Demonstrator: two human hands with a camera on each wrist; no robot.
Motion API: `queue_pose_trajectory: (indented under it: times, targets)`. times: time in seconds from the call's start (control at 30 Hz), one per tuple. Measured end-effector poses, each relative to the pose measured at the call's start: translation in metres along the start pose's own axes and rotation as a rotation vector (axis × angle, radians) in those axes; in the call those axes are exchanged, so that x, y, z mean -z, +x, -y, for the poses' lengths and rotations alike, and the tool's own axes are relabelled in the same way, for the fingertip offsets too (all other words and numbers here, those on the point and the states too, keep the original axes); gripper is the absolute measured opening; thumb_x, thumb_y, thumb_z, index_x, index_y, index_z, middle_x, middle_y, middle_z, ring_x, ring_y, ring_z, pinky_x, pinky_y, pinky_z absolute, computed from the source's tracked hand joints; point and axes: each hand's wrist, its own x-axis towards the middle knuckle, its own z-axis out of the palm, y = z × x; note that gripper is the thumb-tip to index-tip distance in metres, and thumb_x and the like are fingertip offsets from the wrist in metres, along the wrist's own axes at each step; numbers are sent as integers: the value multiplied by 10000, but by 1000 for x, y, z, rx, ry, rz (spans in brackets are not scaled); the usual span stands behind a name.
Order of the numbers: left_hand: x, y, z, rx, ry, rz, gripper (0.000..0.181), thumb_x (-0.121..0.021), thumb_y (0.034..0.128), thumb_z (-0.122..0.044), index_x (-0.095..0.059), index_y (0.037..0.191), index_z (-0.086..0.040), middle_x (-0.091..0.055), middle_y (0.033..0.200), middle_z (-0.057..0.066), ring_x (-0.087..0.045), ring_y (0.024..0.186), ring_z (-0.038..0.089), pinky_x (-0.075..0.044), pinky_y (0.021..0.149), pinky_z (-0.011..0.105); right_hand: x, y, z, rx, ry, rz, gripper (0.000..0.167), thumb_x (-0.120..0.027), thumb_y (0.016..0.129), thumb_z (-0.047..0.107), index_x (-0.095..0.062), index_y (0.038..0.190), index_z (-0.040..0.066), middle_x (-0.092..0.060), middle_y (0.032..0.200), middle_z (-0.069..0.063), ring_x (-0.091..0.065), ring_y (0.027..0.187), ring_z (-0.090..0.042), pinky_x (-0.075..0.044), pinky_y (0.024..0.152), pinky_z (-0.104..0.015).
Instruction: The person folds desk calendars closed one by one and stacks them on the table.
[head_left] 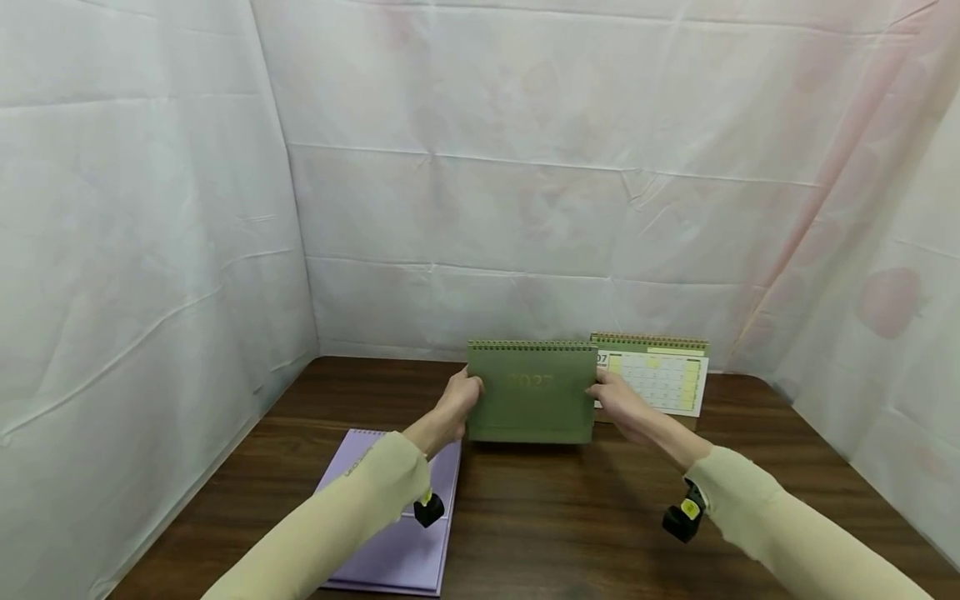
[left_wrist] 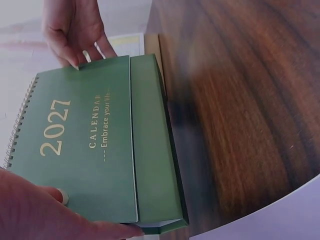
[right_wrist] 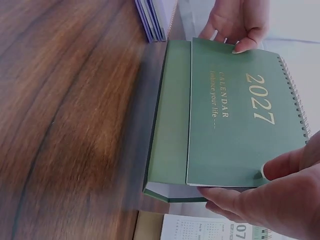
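Observation:
Both hands grip a green desk calendar point(head_left: 531, 408) marked 2027, which stands upright like a tent with its spiral binding on top. The left hand point(head_left: 459, 398) pinches its left side edge, thumb on the front cover. At the opposite edge the right hand point(head_left: 618, 400) does the same, its thumb point(right_wrist: 282, 166) on the cover and fingers behind. In the right wrist view the calendar's base point(right_wrist: 170, 115) is close to the table, but whether it touches cannot be made out. Behind the right hand stands another calendar point(head_left: 660, 379) with a white and yellow month page.
A purple spiral-bound calendar point(head_left: 397, 554) lies flat on the dark wooden table point(head_left: 555, 533) at the left, under the left forearm. Pale cloth walls point(head_left: 525, 217) enclose the table at the back and sides.

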Motion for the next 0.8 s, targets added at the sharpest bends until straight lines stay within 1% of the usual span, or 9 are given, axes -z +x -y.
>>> queue_pose_trajectory:
  times: [0.1, 0.17, 0.23, 0.33, 0.47, 0.6, 0.8]
  targets:
    - [-3, -7, -1, -3, 22, 6, 666, -340, 875, -21, -279, 1525, -152, -470, 1356, 196, -489, 1085, 311, -448, 896, 538, 3, -9, 1, 12, -20, 5, 521, -215, 1002, 8, -109, 1505, -76, -209, 1532, -308, -259, 1411, -456, -378, 1098, -509]
    - [-6, -11, -2, -8, 42, 9, 668, -347, 884, -29, -255, 1535, -149, -459, 1380, 191, -482, 1102, 310, -438, 903, 521, 5, -15, 1, 17, -31, 2, 513, -218, 1001, 8, -122, 1495, -91, -226, 1520, -316, -276, 1402, -460, -381, 1098, -503]
    - [-7, -15, -4, -13, 58, 14, 658, -352, 890, -38, -259, 1533, -140, -472, 1374, 190, -497, 1093, 308, -447, 883, 489, 5, -20, 1, 16, -48, -10, 507, -224, 1001, 13, -135, 1486, -104, -241, 1510, -324, -293, 1393, -464, -380, 1099, -502]
    - [-9, -20, -5, -23, 70, 21, 639, -361, 892, -44, -284, 1523, -119, -501, 1340, 189, -517, 1066, 296, -462, 859, 461, 6, -27, 2, 21, -72, -20, 504, -235, 999, 20, -154, 1477, -120, -250, 1501, -344, -296, 1388, -478, -369, 1097, -531]
    - [-11, -27, -7, -53, 91, 21, 584, -379, 892, -49, -365, 1474, -77, -545, 1260, 190, -544, 1022, 286, -480, 821, 434, 7, -36, 5, 32, -108, -21, 503, -252, 1007, 38, -166, 1471, -137, -253, 1493, -367, -303, 1378, -494, -377, 1083, -549]
    - [-13, -34, -7, -94, 154, 16, 542, -397, 903, -68, -411, 1444, -69, -566, 1254, 173, -557, 1036, 274, -486, 816, 410, 10, -45, 8, 25, -147, -21, 488, -263, 1025, 53, -180, 1457, -158, -277, 1471, -384, -333, 1360, -498, -420, 1055, -519]
    - [-14, -40, -10, -137, 260, 10, 519, -414, 934, -128, -415, 1451, -93, -591, 1266, 159, -585, 1049, 266, -493, 823, 397, 16, -54, 15, 9, -200, -43, 483, -285, 1038, 81, -213, 1438, -180, -310, 1445, -397, -365, 1338, -499, -487, 994, -460]
